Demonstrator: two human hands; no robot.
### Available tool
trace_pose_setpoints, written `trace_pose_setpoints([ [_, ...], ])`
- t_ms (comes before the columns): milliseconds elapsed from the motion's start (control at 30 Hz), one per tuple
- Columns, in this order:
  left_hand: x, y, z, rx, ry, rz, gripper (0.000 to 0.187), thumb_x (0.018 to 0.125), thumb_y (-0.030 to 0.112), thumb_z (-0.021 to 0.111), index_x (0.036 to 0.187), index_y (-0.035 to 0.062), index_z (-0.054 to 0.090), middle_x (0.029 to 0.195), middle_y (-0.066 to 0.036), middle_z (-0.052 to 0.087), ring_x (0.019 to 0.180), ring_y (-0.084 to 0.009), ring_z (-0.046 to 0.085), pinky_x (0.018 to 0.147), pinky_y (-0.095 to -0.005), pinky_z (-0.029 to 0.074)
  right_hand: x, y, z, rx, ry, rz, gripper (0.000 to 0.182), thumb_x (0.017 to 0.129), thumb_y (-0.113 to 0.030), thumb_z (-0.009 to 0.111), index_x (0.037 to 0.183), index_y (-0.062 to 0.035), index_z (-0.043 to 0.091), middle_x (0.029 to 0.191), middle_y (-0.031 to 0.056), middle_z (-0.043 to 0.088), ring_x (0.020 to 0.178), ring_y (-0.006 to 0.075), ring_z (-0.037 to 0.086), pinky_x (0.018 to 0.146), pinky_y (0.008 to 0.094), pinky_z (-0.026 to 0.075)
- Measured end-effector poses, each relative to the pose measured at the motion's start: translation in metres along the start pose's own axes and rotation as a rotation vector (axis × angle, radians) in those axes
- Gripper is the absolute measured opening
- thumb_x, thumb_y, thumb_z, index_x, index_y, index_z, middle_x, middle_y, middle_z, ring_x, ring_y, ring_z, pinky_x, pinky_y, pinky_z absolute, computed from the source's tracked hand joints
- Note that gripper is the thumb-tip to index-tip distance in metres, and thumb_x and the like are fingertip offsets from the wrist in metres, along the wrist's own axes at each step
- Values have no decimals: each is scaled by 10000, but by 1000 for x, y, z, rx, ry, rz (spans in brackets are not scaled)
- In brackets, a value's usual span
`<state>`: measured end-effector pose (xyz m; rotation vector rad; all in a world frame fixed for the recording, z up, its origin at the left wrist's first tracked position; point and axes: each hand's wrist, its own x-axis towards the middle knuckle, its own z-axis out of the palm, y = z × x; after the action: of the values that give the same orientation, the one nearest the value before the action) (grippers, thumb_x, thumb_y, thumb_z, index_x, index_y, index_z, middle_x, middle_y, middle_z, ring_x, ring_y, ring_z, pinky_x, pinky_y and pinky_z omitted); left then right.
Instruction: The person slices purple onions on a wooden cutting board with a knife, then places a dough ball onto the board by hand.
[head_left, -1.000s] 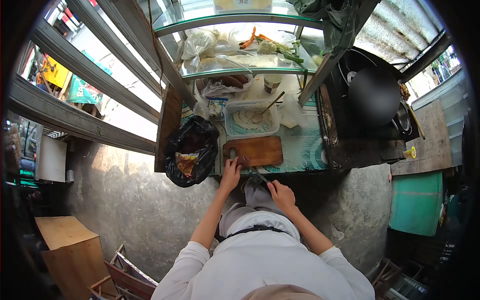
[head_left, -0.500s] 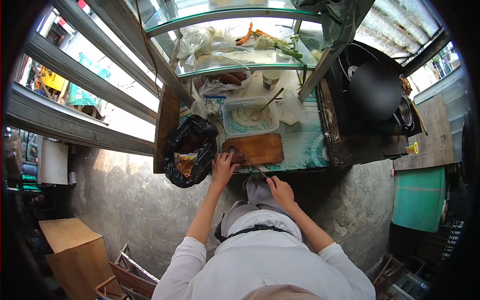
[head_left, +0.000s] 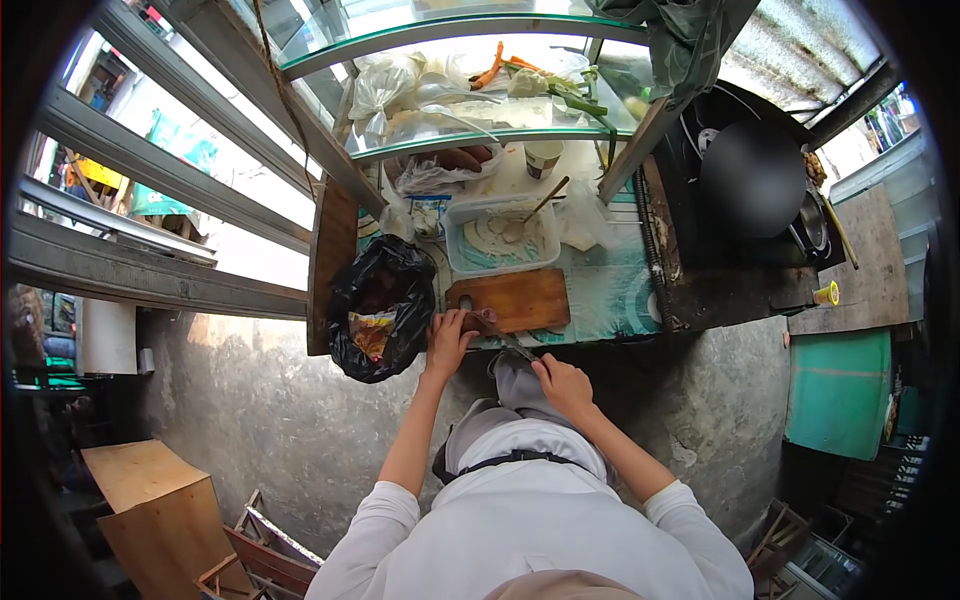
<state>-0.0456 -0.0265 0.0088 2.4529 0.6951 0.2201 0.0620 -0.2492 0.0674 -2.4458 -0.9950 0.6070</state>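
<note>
At the front left corner of a wooden cutting board [head_left: 525, 300], my left hand [head_left: 449, 341] is closed on a small reddish-purple item [head_left: 481, 319]. The knife [head_left: 512, 345] is in my right hand [head_left: 563, 384], its blade slanting up and left to that item. Behind the board sits a clear plastic tub [head_left: 468, 262] with pale batter and a wooden-handled utensil [head_left: 548, 197]. A black plastic bag [head_left: 345, 283] with a yellow-red packet [head_left: 371, 333] stands just left of my left hand.
A glass shelf [head_left: 500, 137] above the counter holds carrots [head_left: 488, 70], greens and plastic bags. Behind the tub is a paper cup [head_left: 542, 158]. On the right are a black stove area [head_left: 690, 215], a blurred round shape and a small yellow cup [head_left: 826, 293].
The knife blade is tilted slightly differently at the reddish item, and my left fingers have shifted a little. The view has moved slightly.
</note>
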Motion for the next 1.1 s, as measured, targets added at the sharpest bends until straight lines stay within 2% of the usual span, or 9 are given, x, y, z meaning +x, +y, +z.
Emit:
trace_pose_setpoints([
  [300, -2, 7, 2, 2, 21, -77, 438, 784, 238, 652, 1173, 105, 502, 1131, -38, 496, 1074, -289, 444, 869, -478, 379, -9, -2, 8, -75, 122, -23, 309, 918, -389, 449, 850, -101, 540, 651, 138, 603, 542, 363, 596, 461, 452, 472],
  [400, -2, 7, 7, -49, 66, -85, 427, 778, 219, 659, 1158, 91, 513, 1107, -67, 496, 1050, -304, 445, 858, -459, 385, -7, -9, 7, -99, 118, 12, 296, 923, -374, 445, 860, -96, 525, 666, 147, 606, 567, 368, 593, 482, 462, 461],
  [500, -2, 9, 9, -105, 116, -92, 410, 772, 193, 664, 1137, 70, 525, 1055, -101, 492, 1014, -323, 443, 840, -441, 387, -3, -11, 6, -164, 152, -5, 297, 922, -376, 447, 857, -97, 524, 662, 133, 606, 534, 349, 592, 460, 446, 464],
  [600, -1, 14, 7, -108, 115, -104, 424, 755, 152, 681, 1123, 0, 532, 999, -148, 472, 966, -348, 442, 838, -429, 379, 1, -12, 8, -223, 179, -25, 300, 921, -383, 447, 854, -101, 524, 637, 124, 604, 503, 332, 590, 441, 433, 464],
  [800, -1, 12, 11, -136, 135, -104, 430, 753, 145, 684, 1119, -20, 530, 994, -144, 460, 956, -341, 433, 840, -421, 373, 6, -16, 5, -283, 130, -26, 318, 922, -395, 435, 845, -101, 528, 570, 119, 587, 493, 324, 594, 438, 432, 467],
  [1100, -1, 18, 10, -76, 159, -107, 406, 764, 159, 664, 1113, 7, 524, 979, -136, 465, 935, -352, 434, 812, -440, 386, 15, -26, -2, -295, 38, 12, 323, 910, -403, 449, 886, -105, 573, 590, 132, 608, 530, 328, 618, 485, 436, 489],
])
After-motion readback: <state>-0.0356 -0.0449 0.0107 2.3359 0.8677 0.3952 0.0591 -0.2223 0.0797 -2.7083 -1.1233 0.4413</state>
